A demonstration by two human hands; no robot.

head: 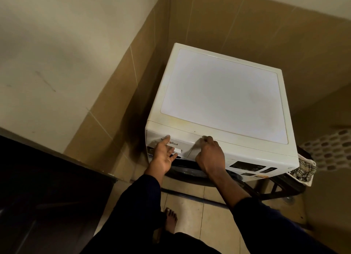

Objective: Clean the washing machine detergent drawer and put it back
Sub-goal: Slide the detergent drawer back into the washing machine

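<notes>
Your left hand is spread open, palm up and fingers loose, at the front left corner of the washing machine; its fingertips rest against the detergent drawer front, just at the recessed handle under the brand lettering. It grips nothing. Your right hand is clenched into a loose fist and presses on the front panel just right of the drawer, near the top front edge of the machine. Something pale shows at its knuckles, maybe a cloth or only a reflection; you cannot tell, so you cannot say for sure whether that hand holds anything.

The drawer itself sits flush in its slot at the left end of the front panel, closed. The control panel with its dark display runs toward the right front corner, and the dark door rim shows below your wrists. The lid of the machine is bare. A basket with checked fabric stands by the right side of the machine, on the tiled floor.

As for progress, the pictures leave it open: with the drawer seated and your fingers at the handle, either you are about to pull it out and everything is left to do, or it is already back and you are pressing it home
</notes>
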